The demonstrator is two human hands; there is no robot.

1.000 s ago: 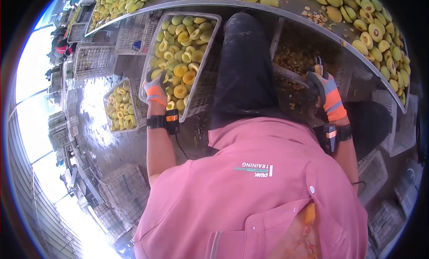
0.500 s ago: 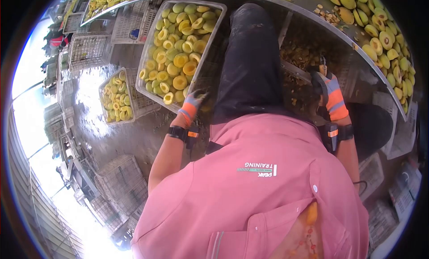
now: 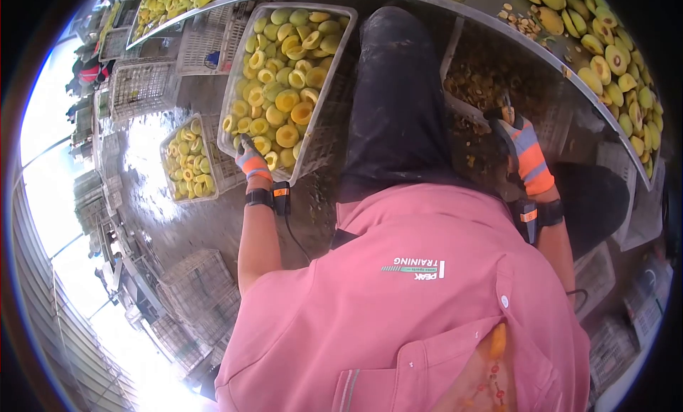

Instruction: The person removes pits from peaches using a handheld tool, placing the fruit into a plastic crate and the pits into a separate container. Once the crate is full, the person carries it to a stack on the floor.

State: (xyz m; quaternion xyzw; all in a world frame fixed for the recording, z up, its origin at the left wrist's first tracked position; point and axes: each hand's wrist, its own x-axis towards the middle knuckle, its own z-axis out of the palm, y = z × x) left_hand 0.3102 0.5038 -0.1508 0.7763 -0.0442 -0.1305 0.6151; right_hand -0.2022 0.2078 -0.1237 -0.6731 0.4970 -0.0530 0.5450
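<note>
My left hand [image 3: 252, 160], in a grey and orange glove with dark fingertips, is at the near left corner of a pale plastic crate [image 3: 297, 172]. Its fingers stretch over the rim beside the fruit, and I see nothing held in them. Yellow-green fruit halves [image 3: 287, 135], many with hollow pit cavities, fill this crate. On the other side of my leg, my gloved right hand [image 3: 518, 145] is closed around a small knife-like tool [image 3: 507, 112] with a thin metal tip. Its palm side is hidden. Below the tool's tip lie brown pits and scraps [image 3: 484, 88].
A metal-edged table [image 3: 498, 36] curves across the front, with cut fruit [image 3: 619, 67] piled at right. A smaller fruit crate [image 3: 188, 159] stands on the wet floor at left. Stacked crates [image 3: 146, 88] are behind it. My knee [image 3: 398, 42] rises between my hands.
My left hand has moved left and slightly up, from beside my leg to the crate's near left corner. The right hand has shifted only slightly, still gripping the tool.
</note>
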